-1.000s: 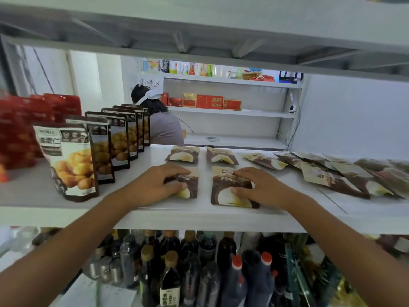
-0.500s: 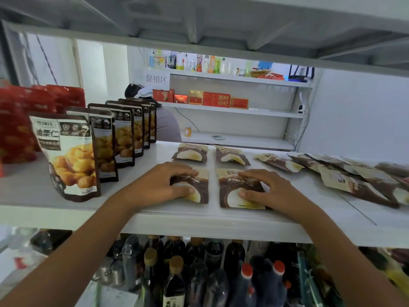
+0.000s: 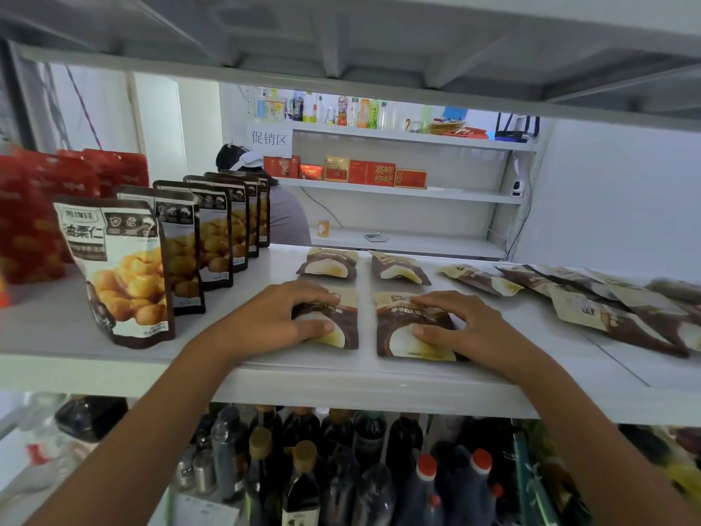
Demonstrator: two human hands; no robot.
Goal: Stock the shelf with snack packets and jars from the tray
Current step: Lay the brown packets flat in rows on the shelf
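Clasping with arched fingers, left hand (image 3: pixel 273 320) covers the left brown-and-cream foil packet (image 3: pixel 343 317), right hand (image 3: pixel 468 328) its right twin (image 3: pixel 396 324). Both lie lengthwise, front-to-back.

bare shelf (image 3: pixel 242 286) runs between upright pouches (image 3: pixel 125 275) and flat packets (image 3: pixel 330 264).
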